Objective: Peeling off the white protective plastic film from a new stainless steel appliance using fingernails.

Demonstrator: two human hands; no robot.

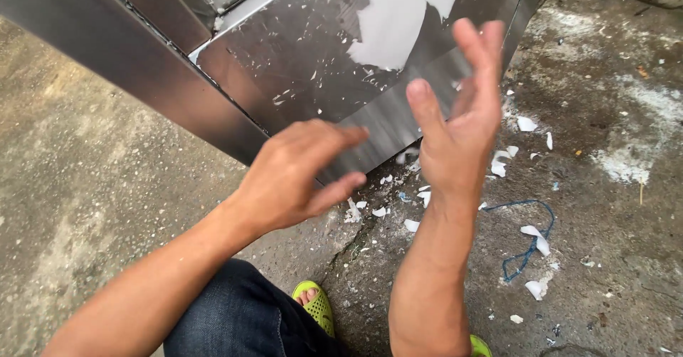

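Observation:
A stainless steel door panel [306,65] stands upright over the concrete, with a large patch of white protective film [398,16] still stuck near its top and many small white flecks across it. My left hand [299,176] hovers palm down, fingers stretched toward the panel's lower frame strip [384,126], holding nothing. My right hand [459,115] is raised just in front of the same strip, palm turned left, fingers apart and slightly blurred, also holding nothing.
Torn white film scraps [533,240] litter the rough concrete ground [605,186] below the panel. A blue string [530,247] lies among them. My knee in dark jeans [235,314] and a green sandal [316,304] sit at the bottom.

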